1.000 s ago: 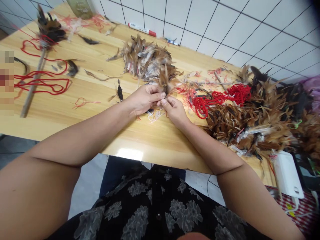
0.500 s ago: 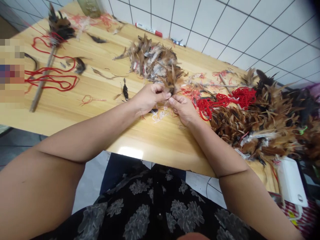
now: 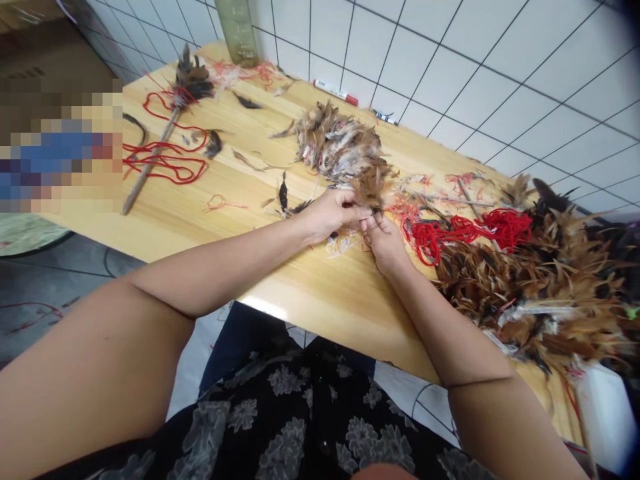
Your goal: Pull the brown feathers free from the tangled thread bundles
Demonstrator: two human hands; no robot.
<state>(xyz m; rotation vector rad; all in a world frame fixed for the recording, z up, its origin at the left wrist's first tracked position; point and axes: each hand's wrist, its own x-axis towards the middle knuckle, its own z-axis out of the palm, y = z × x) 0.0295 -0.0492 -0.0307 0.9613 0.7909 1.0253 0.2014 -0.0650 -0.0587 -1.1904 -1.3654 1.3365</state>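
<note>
A small bunch of brown feathers (image 3: 371, 185) points up and away from me, its stem end between my fingertips. My left hand (image 3: 331, 215) is closed in a pinch at the left of the stems. From the right, my right hand (image 3: 384, 241) pinches the same stem end, with the fingertips of both hands nearly touching. Just beyond lies a heap of grey-brown feathers (image 3: 343, 150). Under and between my hands are white and red thread scraps (image 3: 343, 245) on the wooden table (image 3: 280, 267).
Red cord (image 3: 507, 228) lies right of my hands, beside a big pile of brown feathers (image 3: 565, 287). At the left rests a stick (image 3: 153, 160) with feathers tied on top and red cord around it. A red marker (image 3: 335, 92) and a greenish container (image 3: 239, 37) stand near the tiled wall.
The whole view has shifted, so the table and my hands appear further right and lower. Both hands stay on the feather bunch; my fingers have changed position slightly at its stems.
</note>
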